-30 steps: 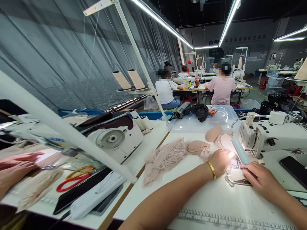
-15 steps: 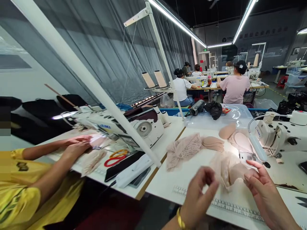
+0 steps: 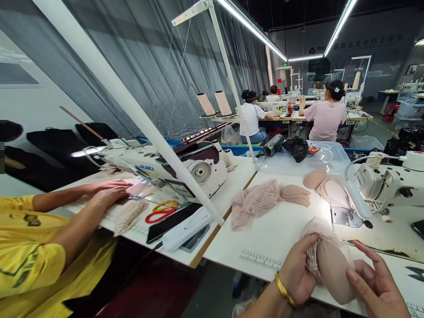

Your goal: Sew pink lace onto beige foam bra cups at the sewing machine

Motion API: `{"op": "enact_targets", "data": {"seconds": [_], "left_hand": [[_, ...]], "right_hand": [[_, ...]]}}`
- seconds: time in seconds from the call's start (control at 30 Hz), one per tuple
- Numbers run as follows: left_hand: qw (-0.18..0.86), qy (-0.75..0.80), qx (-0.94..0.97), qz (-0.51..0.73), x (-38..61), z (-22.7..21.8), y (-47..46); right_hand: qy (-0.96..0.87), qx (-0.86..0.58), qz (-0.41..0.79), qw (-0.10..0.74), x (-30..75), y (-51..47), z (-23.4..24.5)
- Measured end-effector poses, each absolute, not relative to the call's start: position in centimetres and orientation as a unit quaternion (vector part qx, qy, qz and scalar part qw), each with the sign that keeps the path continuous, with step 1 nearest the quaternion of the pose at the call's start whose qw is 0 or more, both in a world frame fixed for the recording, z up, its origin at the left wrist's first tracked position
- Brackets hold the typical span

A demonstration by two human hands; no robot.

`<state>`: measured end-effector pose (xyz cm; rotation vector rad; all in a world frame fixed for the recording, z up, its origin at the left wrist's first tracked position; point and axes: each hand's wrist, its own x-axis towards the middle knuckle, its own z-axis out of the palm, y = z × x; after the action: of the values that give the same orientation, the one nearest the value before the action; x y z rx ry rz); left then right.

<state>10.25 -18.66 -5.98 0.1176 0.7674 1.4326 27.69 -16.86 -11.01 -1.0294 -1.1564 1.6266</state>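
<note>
A beige bra cup with lace and sheer mesh fabric is held up over the front of the white table. My left hand, with a gold bangle at the wrist, is closed on the lace side of it. On the cup's right edge my right hand pinches with thumb and fingers, the index finger stretched away. Behind the cup, the lit needle plate of a sewing machine shows. Further left lie a crumpled lace piece and several stacked beige pads.
More beige cups lie beside the machine. A printed ruler runs along the table front, and dark snips lie at right. On the left, a co-worker in a yellow shirt sews; red-handled scissors lie nearby.
My left hand has moved right and taken hold of the lace piece. The bra cup has been lifted off the table and drawn towards me between both hands.
</note>
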Motion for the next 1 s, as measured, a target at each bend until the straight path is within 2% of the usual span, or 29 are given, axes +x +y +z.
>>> {"op": "enact_targets", "data": {"seconds": [0.1,0.33,1.0], "left_hand": [[0.743,0.295,0.027,0.600,10.4,-6.1,-18.8],[0.635,0.361,0.041,0.682,11.0,-6.0,-18.7],[0.641,0.359,0.086,0.673,11.4,-5.8,-18.2]], "right_hand": [[-0.447,-0.413,0.669,0.427,28.2,-15.3,-11.6],[-0.431,-0.415,0.673,0.435,29.0,-14.1,-12.4],[-0.372,-0.398,0.705,0.455,29.4,-13.2,-12.2]]}}
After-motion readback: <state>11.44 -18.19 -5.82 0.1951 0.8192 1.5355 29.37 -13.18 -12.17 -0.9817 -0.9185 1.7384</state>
